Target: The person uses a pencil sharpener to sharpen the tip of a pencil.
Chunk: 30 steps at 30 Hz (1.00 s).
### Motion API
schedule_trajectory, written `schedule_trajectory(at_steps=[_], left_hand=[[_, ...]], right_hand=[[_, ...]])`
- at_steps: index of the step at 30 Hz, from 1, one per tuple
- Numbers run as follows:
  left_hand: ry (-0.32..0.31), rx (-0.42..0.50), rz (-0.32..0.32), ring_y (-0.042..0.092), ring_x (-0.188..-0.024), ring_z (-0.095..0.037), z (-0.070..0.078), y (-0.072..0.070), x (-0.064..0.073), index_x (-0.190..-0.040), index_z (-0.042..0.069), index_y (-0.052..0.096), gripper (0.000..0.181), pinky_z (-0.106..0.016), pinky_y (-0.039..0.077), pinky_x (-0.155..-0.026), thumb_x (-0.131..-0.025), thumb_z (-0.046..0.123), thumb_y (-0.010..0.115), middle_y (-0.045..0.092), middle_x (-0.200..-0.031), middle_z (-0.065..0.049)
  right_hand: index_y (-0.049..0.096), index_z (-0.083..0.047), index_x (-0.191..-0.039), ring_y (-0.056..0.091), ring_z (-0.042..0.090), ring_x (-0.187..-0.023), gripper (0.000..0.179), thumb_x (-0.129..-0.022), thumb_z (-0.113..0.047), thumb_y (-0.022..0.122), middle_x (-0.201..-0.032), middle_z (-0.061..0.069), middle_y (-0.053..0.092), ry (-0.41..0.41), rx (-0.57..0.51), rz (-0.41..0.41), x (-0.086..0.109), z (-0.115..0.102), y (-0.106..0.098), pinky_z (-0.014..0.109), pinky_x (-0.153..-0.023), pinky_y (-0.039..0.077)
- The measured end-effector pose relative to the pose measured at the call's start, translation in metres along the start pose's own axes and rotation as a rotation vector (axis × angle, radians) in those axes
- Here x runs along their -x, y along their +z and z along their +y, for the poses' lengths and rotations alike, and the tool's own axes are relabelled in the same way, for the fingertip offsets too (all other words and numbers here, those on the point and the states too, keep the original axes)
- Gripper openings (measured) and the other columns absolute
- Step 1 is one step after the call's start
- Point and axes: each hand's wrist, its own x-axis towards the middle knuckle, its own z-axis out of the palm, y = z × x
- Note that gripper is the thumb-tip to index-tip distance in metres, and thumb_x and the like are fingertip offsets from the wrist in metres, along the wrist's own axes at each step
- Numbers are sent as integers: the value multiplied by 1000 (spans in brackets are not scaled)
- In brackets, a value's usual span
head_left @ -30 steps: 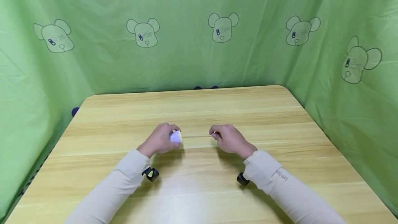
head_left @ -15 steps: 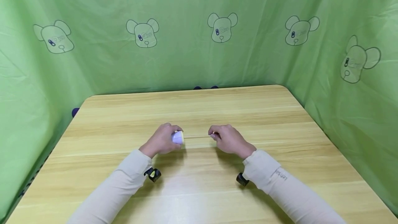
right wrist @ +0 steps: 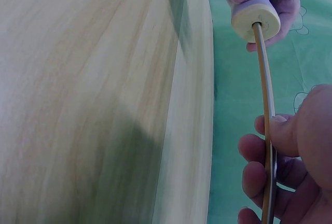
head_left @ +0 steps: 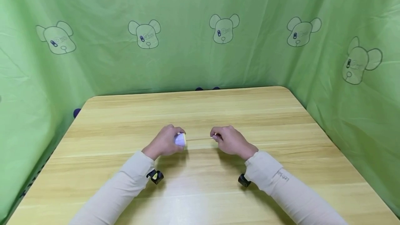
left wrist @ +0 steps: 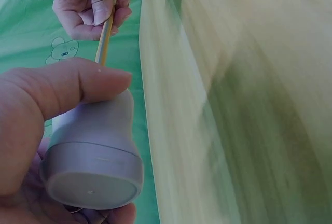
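Observation:
My left hand [head_left: 164, 141] grips a pale purple pencil sharpener [head_left: 180, 139] by its sides, thumb and fingers wrapped around it. A cream face with a round hole shows on the sharpener [right wrist: 251, 23] in the right wrist view. Into that hole runs a long, thin pencil [right wrist: 264, 76] with yellow and dark stripes. My right hand [head_left: 232, 142] pinches the pencil between thumb and fingers, a short way from the sharpener. In the left wrist view, the sharpener's rounded grey-looking end [left wrist: 93, 187] faces the camera. The pencil's tip is hidden inside the sharpener. Both hands are held above the table.
A wood-grain table [head_left: 200, 110] with rounded far corners lies beneath both hands. Green curtains [head_left: 184, 61] printed with bear heads hang behind it and along both sides. A small black camera [head_left: 155, 176] is strapped at the left wrist, another [head_left: 243, 180] at the right.
My left hand and the sharpener have shifted slightly right, toward my right hand. The visible stretch of pencil between the hands is a little shorter. My right hand stays almost in place, still pinching the pencil.

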Motion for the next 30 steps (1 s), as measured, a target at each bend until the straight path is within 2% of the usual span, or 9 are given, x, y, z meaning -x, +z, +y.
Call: schedule_trajectory(at_steps=[10,21,25,30], left_hand=[[-1,11,15,52,-83,-22,-2,4,3,-117,3,65,56,-31,49,-66,-66,13,85,56,-95,-9],[-39,33,-14,52,-84,-21,-1,2,3,-121,5,63,63,-31,49,-67,-66,22,89,55,-98,-7],[-44,43,-32,52,-84,-21,0,-1,1,-122,5,62,64,-30,49,-67,-68,25,89,56,-100,-8],[-46,38,-15,53,-83,-21,-2,-4,1,-121,5,64,63,-30,49,-66,-67,26,90,58,-99,-8]], right_hand=[[69,-5,-95,53,12,-64,14,-92,1,57,-88,9,69,35,-10,-23,-1,0,2,31,-63,48],[70,-4,-95,49,9,-58,11,-94,-3,58,-82,7,68,-3,-23,-17,-1,2,2,28,-59,46],[69,-7,-93,51,8,-62,8,-94,-8,62,-79,0,66,-2,-22,-22,1,3,0,29,-60,46],[68,-12,-92,52,8,-63,5,-95,-14,63,-77,-5,63,-15,-26,-33,-4,1,0,30,-61,47]])
